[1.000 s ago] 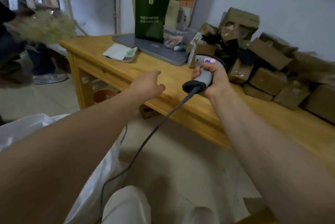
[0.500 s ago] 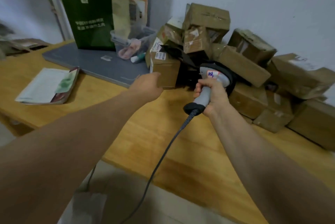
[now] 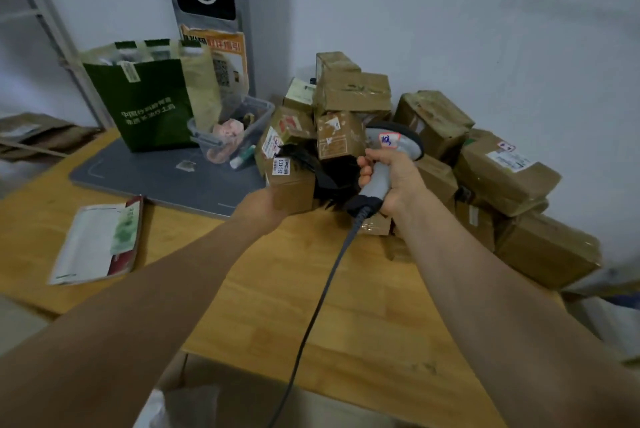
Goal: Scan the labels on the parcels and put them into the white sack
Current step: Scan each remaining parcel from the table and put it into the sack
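A heap of brown cardboard parcels (image 3: 353,95) is piled on the wooden table (image 3: 363,306) against the wall. My left hand (image 3: 265,208) reaches the near lower corner of a small parcel (image 3: 294,185) with a white number label and touches it; its fingers are hidden from me. My right hand (image 3: 394,182) grips the handle of a grey barcode scanner (image 3: 398,143), whose head sits just right of that parcel and points into the heap. The scanner cable (image 3: 311,323) hangs down over the table's front edge. A white scrap of the sack (image 3: 152,408) shows at the bottom edge.
A green paper bag (image 3: 145,105) and a clear plastic bin (image 3: 235,126) stand on a grey mat (image 3: 149,178) at the back left. A booklet (image 3: 100,240) lies on the left of the table. Something black (image 3: 329,175) is wedged among the parcels.
The view has closed in on the table and heap. My left hand has advanced from mid-air to the small labelled parcel. My right hand has carried the scanner closer to the heap.
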The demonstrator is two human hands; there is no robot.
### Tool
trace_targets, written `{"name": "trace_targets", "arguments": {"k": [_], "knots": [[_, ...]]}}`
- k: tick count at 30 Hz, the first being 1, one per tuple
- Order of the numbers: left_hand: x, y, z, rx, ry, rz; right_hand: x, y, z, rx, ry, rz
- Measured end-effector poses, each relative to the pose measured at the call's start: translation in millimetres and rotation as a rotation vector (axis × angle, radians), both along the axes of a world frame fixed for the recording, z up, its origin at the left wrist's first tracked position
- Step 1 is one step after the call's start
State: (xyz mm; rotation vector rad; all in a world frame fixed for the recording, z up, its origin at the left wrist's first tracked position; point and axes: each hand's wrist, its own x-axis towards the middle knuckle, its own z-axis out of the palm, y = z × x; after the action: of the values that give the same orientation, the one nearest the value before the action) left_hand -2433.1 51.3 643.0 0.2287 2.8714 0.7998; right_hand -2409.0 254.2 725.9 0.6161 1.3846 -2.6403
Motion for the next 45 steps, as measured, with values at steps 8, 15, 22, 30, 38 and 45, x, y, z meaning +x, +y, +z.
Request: {"name": "trace_targets", "arguments": {"k": [8, 15, 22, 30, 38, 45], "knots": [[-63.3, 7.7, -13.9, -0.101, -0.024, 0.034, -16.3, -5.0, -49.5, 0.084, -0.127, 0.109], [-120.5, 22.7, -35.4, -0.302, -0.059, 0.109, -51.5, 21.4, -68.3, 0.200, -0.054, 0.198], [-164.6, 18.2, -51.4, -0.413, -0.089, 0.111, -71.5, 16.4, -83.2, 0.274, -0.064, 0.322], [-113.9, -16.2, -57.9, -0.179, -0.151, 0.082, -59.0, 3.1, -73.4, 0.403, -0.019, 0.399], [-10.1, -97.4, -50.2, -0.134, -0.021, -0.047, -19.0, -54.3, -88.2, 0.575, -0.037, 0.469], [63.0, -148.1, -80.7, -0.334, 0.207, -0.127, 4.5, -100.8, -112.9, 0.550, -0.044, 0.463]]}}
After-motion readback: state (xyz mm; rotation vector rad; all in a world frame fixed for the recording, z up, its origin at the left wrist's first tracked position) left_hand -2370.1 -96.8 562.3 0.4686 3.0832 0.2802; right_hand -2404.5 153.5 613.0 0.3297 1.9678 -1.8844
